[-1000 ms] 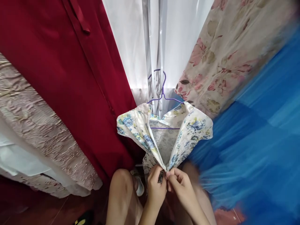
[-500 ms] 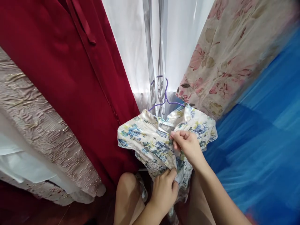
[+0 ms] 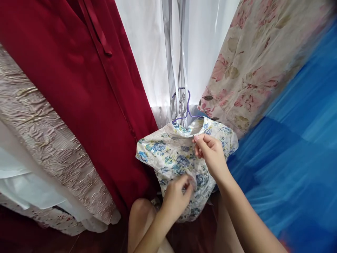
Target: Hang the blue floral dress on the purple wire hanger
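Since the earlier frame, the right hand [image 3: 210, 154] has risen slightly, pinching the neckline [image 3: 187, 135], now drawn nearly closed; the left hand [image 3: 177, 195] has shifted up and aside, loosely curled, too blurred to tell if it grips. The dress [image 3: 176, 161] hangs on the hanger [image 3: 188, 102] above the knees. Pulling upward without firm tension below could bunch the front or slip a shoulder off.

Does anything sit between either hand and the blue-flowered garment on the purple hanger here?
Nothing visible does. The right hand pinches the garment at its front neckline. The left hand, blurred, is lower down over the front; whether it touches is unclear. The purple hanger shows above the neckline, clear of both hands.
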Demonstrator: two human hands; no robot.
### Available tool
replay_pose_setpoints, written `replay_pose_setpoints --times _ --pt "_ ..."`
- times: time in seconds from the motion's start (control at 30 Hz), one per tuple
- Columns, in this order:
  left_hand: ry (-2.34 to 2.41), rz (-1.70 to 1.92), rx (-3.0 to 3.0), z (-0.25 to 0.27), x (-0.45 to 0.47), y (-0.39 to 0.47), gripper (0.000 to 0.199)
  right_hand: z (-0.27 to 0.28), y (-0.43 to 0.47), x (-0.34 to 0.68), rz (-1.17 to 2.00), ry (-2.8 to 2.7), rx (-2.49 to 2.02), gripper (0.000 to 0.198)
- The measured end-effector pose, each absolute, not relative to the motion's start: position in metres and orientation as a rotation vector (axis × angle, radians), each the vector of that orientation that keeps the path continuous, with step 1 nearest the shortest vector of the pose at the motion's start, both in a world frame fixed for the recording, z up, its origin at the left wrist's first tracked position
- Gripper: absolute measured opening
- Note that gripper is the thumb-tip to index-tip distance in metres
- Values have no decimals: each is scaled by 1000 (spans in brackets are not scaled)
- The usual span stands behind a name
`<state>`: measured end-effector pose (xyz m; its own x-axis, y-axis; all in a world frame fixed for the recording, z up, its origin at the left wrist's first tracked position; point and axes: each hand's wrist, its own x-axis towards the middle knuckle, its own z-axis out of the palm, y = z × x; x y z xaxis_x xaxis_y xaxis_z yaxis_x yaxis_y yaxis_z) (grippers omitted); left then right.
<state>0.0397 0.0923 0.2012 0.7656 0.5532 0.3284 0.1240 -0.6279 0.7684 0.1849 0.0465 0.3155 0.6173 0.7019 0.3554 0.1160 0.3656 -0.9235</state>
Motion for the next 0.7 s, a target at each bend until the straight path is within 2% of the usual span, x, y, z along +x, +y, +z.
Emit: replay_pose_setpoints --times 0.13,0.17,0.27,0.53,0.7 --pt "346 1185 2015 276 53 115 36 316 36 178 463 -884 -1150 22" --pt "300 1196 2044 291 58 119 36 316 34 178 456 -904 -1140 21" --pt "229 1198 2162 321 73 125 18 315 32 181 424 -958 -1131 22" --pt "344 1605 1874 333 79 129 14 284 47 179 302 -974 -1299 25" --pt "462 1913 1356 340 42 192 14 243 35 176 430 -981 -1392 27"
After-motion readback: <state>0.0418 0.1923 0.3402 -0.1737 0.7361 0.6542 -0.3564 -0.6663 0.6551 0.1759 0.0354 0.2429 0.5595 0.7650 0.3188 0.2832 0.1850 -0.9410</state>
